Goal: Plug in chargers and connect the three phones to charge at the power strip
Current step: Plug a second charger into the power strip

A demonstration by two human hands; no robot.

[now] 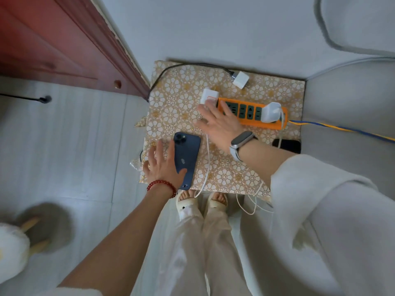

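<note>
Small bench covered in a beige floral-pattern cloth (171,107), seen from above. Orange power strip with dark green sockets (250,113) lies across it, long axis running left-right. One white charger brick (271,112) is seated at the strip's right-hand end, with a white cable (206,167) trailing down off the near edge.

Right hand (218,122), grey smartwatch on its wrist, is spread flat and released, fingers splayed over the strip's left end. Its fingertips are just beside a second white square charger block (209,96), which sits at that end; whether its prongs are in cannot be told. This hand is the nearer one to both. A third white cube charger with a dark cable (241,79) lies loose beyond the right hand, apart from the strip.

Left hand (164,165), red bead bracelet on its wrist, is open, with the thumb resting on a dark blue phone lying face down (187,159), not gripping it. The phone's long axis runs roughly near-far, camera end away. A black phone (287,145) lies right of the right wrist, partly hidden. No third phone is visible.

Likely next step: seat the block by the right fingertips, which turns on lining up prongs and socket.
</note>
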